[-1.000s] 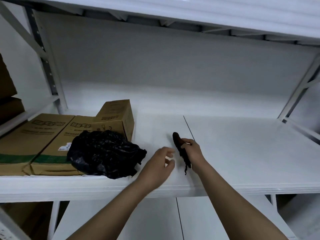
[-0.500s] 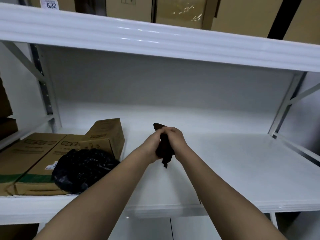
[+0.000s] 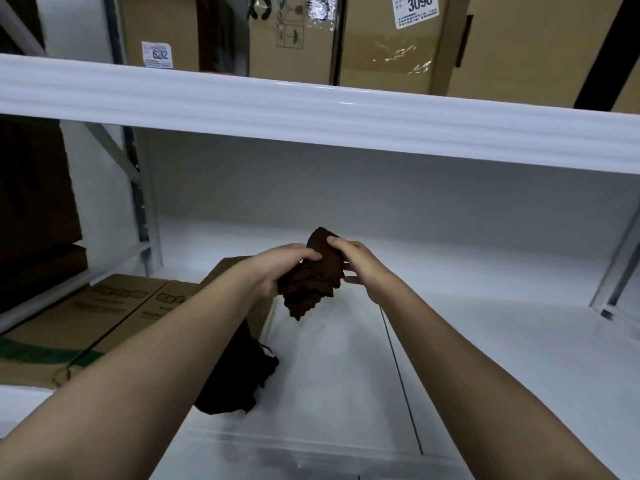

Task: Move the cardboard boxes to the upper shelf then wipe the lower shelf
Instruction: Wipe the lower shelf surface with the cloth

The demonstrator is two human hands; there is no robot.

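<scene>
Far left of the hands, two flat cardboard boxes (image 3: 86,327) lie side by side on the lower shelf (image 3: 485,341), matt brown with a green band and dark print; their near ends are creased. A third, smaller box (image 3: 261,315) stands behind the left forearm, largely hidden. Just below and left of the hands, a crumpled black plastic bag (image 3: 235,379) rests against these boxes, glossy and irregular, partly covered by the forearm.

The left hand (image 3: 280,271) is raised above the shelf, fingers curled over the upper left side of a dark brown cloth (image 3: 311,282). The cloth is soft, bunched and folded, with a ragged lower edge hanging free; it does not touch the shelf. The right hand (image 3: 360,268) pinches the cloth's top corner with the thumb; its remaining fingers lie loosely spread behind the fabric.

Under and to the right of the hands, the lower shelf is smooth white board with one thin dark seam running front to back. Its surface right of the seam is bare as far as the white metal upright (image 3: 620,271) at the far right.

Above the hands, the upper shelf (image 3: 311,112) presents a glossy ribbed white front edge. Tall cardboard cartons (image 3: 388,39) stand on it close together, two bearing white labels reading 632 and 3090.
</scene>
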